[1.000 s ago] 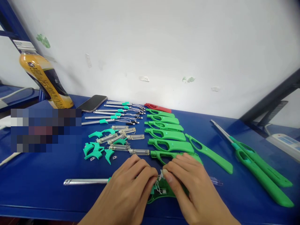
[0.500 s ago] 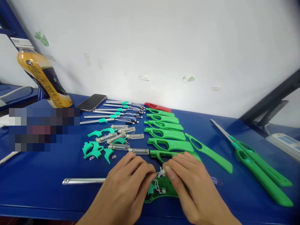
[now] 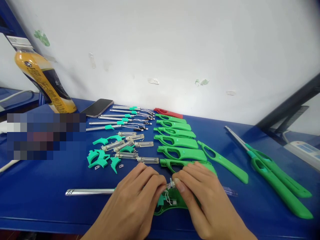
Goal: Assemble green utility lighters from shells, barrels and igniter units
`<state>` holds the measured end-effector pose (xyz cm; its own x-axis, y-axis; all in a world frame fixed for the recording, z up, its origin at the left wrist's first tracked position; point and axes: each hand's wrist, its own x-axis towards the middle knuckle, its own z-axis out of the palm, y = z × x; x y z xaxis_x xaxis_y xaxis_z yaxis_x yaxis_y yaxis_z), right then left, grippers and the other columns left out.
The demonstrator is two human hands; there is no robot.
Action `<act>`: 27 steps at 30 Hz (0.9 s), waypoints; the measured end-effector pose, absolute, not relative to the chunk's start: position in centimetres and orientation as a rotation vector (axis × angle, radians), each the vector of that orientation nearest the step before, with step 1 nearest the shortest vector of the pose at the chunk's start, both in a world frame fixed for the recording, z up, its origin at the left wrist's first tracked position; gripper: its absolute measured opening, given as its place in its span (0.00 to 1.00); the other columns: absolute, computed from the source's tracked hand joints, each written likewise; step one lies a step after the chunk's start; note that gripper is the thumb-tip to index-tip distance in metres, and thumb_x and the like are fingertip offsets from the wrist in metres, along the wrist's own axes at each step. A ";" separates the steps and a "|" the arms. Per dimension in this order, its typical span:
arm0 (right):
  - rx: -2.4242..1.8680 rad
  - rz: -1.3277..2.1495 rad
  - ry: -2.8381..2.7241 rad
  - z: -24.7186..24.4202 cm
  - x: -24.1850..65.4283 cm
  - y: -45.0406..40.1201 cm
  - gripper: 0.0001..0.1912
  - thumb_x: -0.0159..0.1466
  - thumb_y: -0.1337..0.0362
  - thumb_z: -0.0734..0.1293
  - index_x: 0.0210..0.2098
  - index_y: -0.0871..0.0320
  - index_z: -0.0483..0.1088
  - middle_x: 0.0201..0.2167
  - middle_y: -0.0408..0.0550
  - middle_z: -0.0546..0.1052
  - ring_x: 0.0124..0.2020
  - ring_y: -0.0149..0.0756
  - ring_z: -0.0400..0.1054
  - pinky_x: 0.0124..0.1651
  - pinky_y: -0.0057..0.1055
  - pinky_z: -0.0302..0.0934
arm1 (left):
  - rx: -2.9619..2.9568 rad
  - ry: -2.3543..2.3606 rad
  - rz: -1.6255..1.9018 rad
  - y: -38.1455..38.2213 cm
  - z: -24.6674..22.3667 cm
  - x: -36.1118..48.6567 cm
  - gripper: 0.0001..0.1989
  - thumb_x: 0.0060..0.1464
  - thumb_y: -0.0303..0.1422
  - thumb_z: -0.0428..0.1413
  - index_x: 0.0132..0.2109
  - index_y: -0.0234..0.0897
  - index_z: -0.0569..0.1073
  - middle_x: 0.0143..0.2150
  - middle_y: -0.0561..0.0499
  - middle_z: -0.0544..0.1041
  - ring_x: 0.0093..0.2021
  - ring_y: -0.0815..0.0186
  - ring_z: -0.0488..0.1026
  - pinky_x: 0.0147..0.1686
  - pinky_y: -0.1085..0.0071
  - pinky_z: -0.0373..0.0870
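Close together at the front of the table, both hands work over an open green lighter shell [image 3: 168,210]. My right hand [image 3: 203,196] is closed round a clear fuel tank, mostly hidden, whose whitish valve end [image 3: 172,183] pokes out by the thumb. My left hand [image 3: 136,196] pinches a small metal clip [image 3: 168,186] against that valve end. White wires [image 3: 168,196] and a teal trigger [image 3: 160,200] show in the shell. A silver lighter tube [image 3: 87,192] extends leftward from under my left hand. Beyond my right hand, a clear purplish piece [image 3: 230,191] is partly covered.
Teal triggers [image 3: 100,160], clear fuel tanks [image 3: 126,155] and wired metal tubes [image 3: 107,123] lie left of centre. Green shells [image 3: 181,153] and a red one [image 3: 168,113] form a column. Lighters [image 3: 280,186] lie right. A phone [image 3: 98,108] and bottle [image 3: 47,80] are back left.
The small metal clip shows a little more between my fingertips at the valve end. Both hands stay nearly in place, and the view has shifted very slightly.
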<state>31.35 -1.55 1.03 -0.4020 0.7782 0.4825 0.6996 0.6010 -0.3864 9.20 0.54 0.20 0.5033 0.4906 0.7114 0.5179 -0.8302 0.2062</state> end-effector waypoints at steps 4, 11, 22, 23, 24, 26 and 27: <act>-1.162 0.151 -2.199 1.1 31.4 -1.5 0.12 0.82 0.69 0.59 0.44 0.51 0.70 0.35 0.38 0.76 0.37 0.35 0.73 0.57 0.37 0.62 | -2.686 -0.901 -1.262 0.4 0.2 9.2 0.15 0.84 0.23 0.44 0.49 0.38 0.73 0.41 0.54 0.84 0.38 0.65 0.76 0.44 0.65 0.76; -1.150 0.161 -2.256 1.3 31.2 -1.4 0.12 0.82 0.69 0.59 0.42 0.51 0.68 0.35 0.39 0.76 0.36 0.36 0.72 0.52 0.38 0.61 | -2.664 -0.881 -1.254 0.7 0.5 9.2 0.16 0.85 0.24 0.44 0.49 0.37 0.74 0.41 0.55 0.84 0.38 0.65 0.76 0.43 0.65 0.76; -1.144 0.127 -2.230 1.0 31.6 -1.2 0.12 0.83 0.69 0.60 0.42 0.51 0.68 0.36 0.38 0.78 0.38 0.34 0.72 0.55 0.37 0.58 | -2.656 -0.933 -1.233 0.8 0.5 9.5 0.13 0.85 0.26 0.46 0.50 0.39 0.73 0.42 0.57 0.85 0.38 0.65 0.78 0.44 0.64 0.76; -1.143 0.126 -2.229 1.0 31.6 -1.2 0.12 0.83 0.70 0.60 0.42 0.51 0.68 0.36 0.38 0.78 0.37 0.34 0.72 0.55 0.37 0.58 | -2.651 -0.935 -1.241 0.7 0.6 9.5 0.13 0.85 0.26 0.46 0.50 0.39 0.73 0.42 0.57 0.85 0.38 0.65 0.78 0.44 0.64 0.75; -1.151 0.126 -2.215 1.0 31.6 -1.2 0.13 0.83 0.70 0.60 0.42 0.51 0.68 0.36 0.38 0.77 0.37 0.34 0.72 0.55 0.37 0.58 | -2.651 -0.934 -1.245 0.6 0.6 9.5 0.13 0.85 0.26 0.46 0.49 0.39 0.73 0.41 0.57 0.85 0.38 0.65 0.77 0.43 0.64 0.75; -1.168 0.126 -2.185 1.1 31.5 -1.3 0.13 0.83 0.69 0.59 0.41 0.52 0.68 0.35 0.38 0.77 0.36 0.34 0.71 0.54 0.38 0.58 | -2.652 -0.928 -1.247 0.4 0.6 9.4 0.14 0.84 0.25 0.46 0.49 0.38 0.73 0.41 0.56 0.84 0.38 0.65 0.77 0.43 0.64 0.75; -1.173 0.130 -2.182 1.1 31.4 -1.4 0.14 0.83 0.69 0.59 0.41 0.52 0.68 0.35 0.38 0.77 0.36 0.35 0.71 0.54 0.38 0.58 | -2.659 -0.927 -1.234 0.3 0.7 9.3 0.14 0.84 0.24 0.46 0.49 0.38 0.74 0.42 0.56 0.85 0.38 0.65 0.78 0.43 0.64 0.76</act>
